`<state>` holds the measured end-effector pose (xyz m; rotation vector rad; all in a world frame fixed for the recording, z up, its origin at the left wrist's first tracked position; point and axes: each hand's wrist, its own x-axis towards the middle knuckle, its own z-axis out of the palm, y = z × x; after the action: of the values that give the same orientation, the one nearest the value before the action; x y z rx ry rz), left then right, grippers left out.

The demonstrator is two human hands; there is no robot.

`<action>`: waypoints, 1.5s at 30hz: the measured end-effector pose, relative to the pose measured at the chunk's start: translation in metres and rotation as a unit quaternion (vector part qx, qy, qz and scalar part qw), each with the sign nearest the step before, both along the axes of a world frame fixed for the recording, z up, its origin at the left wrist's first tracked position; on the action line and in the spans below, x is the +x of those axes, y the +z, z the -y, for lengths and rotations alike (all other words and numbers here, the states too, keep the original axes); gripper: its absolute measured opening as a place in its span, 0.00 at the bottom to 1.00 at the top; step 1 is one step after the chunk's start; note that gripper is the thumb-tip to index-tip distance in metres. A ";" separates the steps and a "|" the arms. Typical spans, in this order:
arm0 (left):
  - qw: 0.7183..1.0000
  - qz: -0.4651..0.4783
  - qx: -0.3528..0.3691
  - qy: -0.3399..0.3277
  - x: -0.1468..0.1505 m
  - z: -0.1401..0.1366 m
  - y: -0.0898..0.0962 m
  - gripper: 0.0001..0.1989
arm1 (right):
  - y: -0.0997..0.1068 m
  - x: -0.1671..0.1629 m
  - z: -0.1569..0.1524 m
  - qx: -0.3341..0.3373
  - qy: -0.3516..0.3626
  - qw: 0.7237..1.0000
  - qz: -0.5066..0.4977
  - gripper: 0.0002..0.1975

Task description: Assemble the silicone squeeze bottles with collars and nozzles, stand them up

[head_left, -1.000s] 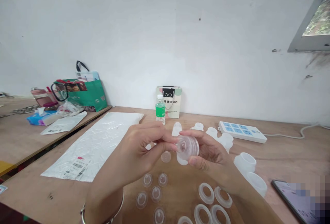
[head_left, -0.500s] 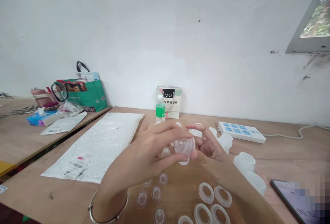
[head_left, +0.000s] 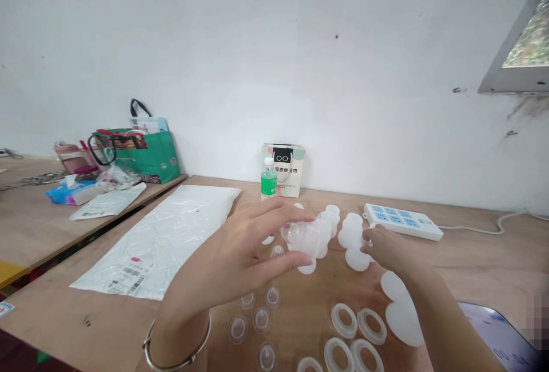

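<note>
A clear nipple-shaped piece, with a ring around its base, is gripped between the fingertips and thumb of my left hand. My right hand is over at the group of translucent white caps. Its fingers are bent and pinch at the edge of one cap; part of that contact is hidden. Below my hands, several clear nipples stand on the table at left. Several translucent rings lie flat to the right of them.
More white caps lie partly behind my right forearm. At the back are a power strip, a green-labelled bottle and a paper bag. A white mailing bag lies at left, a phone at right.
My right hand has let go of the clear piece and moved right to the white caps. My left hand keeps the piece in nearly the same spot.
</note>
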<state>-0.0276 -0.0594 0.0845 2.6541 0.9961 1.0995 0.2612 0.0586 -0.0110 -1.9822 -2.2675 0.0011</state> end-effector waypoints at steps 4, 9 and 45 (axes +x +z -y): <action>1.000 -0.006 -0.010 0.010 -0.001 0.000 0.001 0.19 | 0.012 -0.007 0.009 -0.010 0.021 0.999 -0.025 0.09; 0.999 -0.019 -0.042 0.024 0.000 0.000 0.001 0.19 | 0.043 -0.007 0.032 0.045 0.058 0.983 -0.167 0.11; 0.985 -0.018 -0.154 -0.073 0.024 -0.028 -0.014 0.26 | 0.034 -0.079 0.069 -0.185 0.284 0.620 -0.708 0.27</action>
<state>-0.0036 -0.0318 0.0702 2.4586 0.8781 0.7980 0.1826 -0.0106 0.0231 -0.5074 -1.4991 1.5378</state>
